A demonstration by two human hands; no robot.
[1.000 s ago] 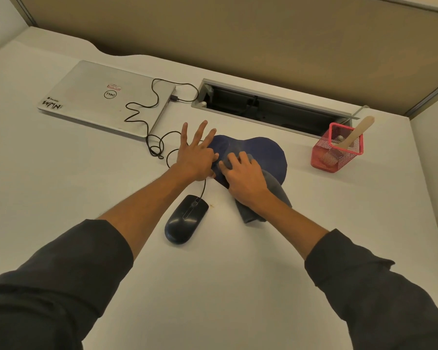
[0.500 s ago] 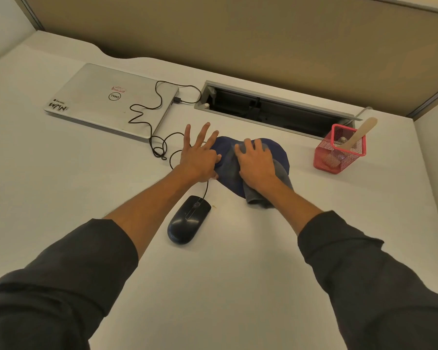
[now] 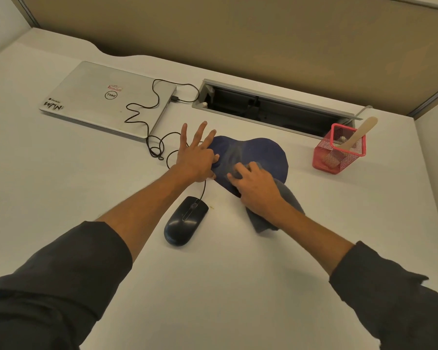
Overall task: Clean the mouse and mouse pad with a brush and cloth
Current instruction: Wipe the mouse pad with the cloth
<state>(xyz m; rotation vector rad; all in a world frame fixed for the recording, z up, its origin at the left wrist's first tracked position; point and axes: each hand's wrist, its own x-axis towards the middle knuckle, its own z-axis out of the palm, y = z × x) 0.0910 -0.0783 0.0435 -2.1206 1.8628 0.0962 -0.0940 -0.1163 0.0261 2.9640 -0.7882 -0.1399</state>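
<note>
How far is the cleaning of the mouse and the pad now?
In hand: the right hand presses a grey cloth on the dark blue mouse pad, while the left hand holds its edge flat. The wooden-handled brush stands in the pink mesh holder, so brushing may be done. Probably left: the black wired mouse, lying untouched.

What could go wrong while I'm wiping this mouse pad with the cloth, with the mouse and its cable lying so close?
The left hand pins only the left edge of the mouse pad, so a hard stroke by the right hand with the cloth might bunch or slide it. The cable loops beside the left hand and could snag, tugging the mouse. The cloth's trailing end might drag dirt onto the desk.
</note>
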